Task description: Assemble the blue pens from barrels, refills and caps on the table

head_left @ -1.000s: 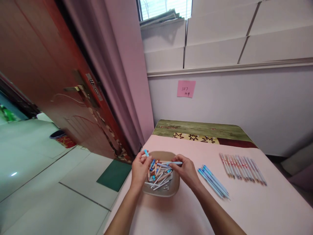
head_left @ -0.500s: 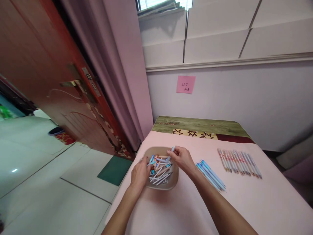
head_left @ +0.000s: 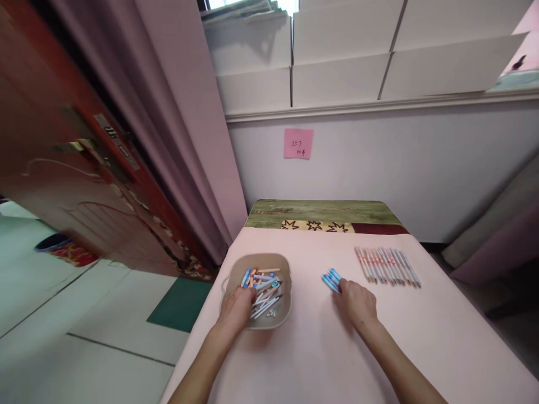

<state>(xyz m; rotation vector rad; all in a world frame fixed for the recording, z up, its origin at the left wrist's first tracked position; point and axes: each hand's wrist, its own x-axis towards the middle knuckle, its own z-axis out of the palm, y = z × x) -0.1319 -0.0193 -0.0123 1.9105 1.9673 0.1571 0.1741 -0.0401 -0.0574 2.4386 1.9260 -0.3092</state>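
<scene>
My left hand (head_left: 238,307) reaches over the near left side of a beige plastic basin (head_left: 285,306). Its fingers are closed on a light blue pen (head_left: 266,284) that points to the right over the heap. Around it in the basin lie white sticks (head_left: 266,307), orange and blue pen parts (head_left: 252,276) and a few small white bits (head_left: 272,313). To the right, my right hand (head_left: 359,302) is closed around the blue pens (head_left: 331,279) on the table; their far ends stick out past the fingers, and the rest is hidden under the hand.
A row of pale pens with red marks (head_left: 387,266) lies at the right on the pink tabletop (head_left: 295,365). Behind the table is a wall with a pink note (head_left: 298,143). A red door (head_left: 84,185) and a purple curtain (head_left: 168,112) stand at the left.
My right hand has moved from the basin to the blue pens on the right and closed around them. My left hand has stayed at the basin. The view has turned slightly right.
</scene>
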